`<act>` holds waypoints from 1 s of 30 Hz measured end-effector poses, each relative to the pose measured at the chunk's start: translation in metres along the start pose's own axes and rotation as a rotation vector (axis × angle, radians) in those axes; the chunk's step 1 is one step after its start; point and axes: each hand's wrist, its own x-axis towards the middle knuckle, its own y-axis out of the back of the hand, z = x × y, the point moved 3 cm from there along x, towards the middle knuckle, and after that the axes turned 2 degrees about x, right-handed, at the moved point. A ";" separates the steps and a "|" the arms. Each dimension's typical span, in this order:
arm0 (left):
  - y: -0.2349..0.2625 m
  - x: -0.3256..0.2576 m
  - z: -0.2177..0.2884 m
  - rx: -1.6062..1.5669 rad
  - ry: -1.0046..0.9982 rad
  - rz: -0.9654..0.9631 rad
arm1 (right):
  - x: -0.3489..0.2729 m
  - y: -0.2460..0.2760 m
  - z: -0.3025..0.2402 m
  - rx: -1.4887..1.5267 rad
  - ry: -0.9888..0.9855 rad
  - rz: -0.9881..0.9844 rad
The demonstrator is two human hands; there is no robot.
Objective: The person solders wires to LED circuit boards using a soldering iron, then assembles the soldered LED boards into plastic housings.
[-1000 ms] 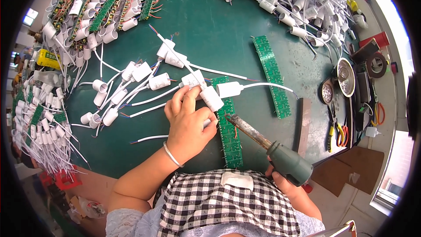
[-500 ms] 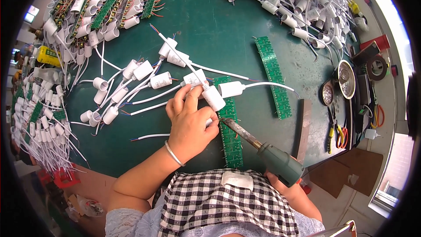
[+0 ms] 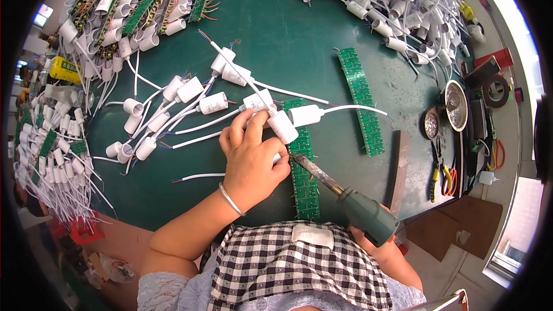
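Note:
My left hand (image 3: pixel 250 161) is closed at the left edge of a green circuit board strip (image 3: pixel 304 190). Between its thumb and index finger shows part of a white lamp-holder-like cap, mostly hidden by the fingers. Another white cap (image 3: pixel 283 127) with a cable lies just beyond the fingertips, over the strip. My right hand (image 3: pixel 368 241), partly hidden, grips the green handle of a soldering iron (image 3: pixel 368 214). The iron's darkened tip meets the strip's left edge beside my left thumb. One more white cap (image 3: pixel 305 115) lies across the strip's far part.
Several white cabled caps (image 3: pixel 190 90) lie left of centre. Larger heaps of caps (image 3: pixel 397 6) fill the far right and far left. A second green strip (image 3: pixel 362 103), a dark bar (image 3: pixel 398 170), metal bowls (image 3: pixel 454 105) and pliers (image 3: pixel 433 181) are to the right.
The view has shifted very slightly. Both hands, the soldering iron and the strip keep almost the same positions relative to each other.

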 end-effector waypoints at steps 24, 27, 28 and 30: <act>-0.001 -0.004 -0.004 -0.031 0.006 0.039 | -0.008 -0.014 0.009 0.653 -0.236 0.364; -0.006 -0.002 0.000 -0.068 -0.004 0.035 | -0.008 -0.015 0.013 0.582 -0.261 0.479; -0.004 -0.003 -0.001 -0.083 0.001 0.051 | -0.006 -0.017 0.012 0.600 -0.241 0.444; -0.003 -0.007 -0.002 -0.112 0.007 0.069 | -0.003 -0.016 0.010 0.615 -0.226 0.497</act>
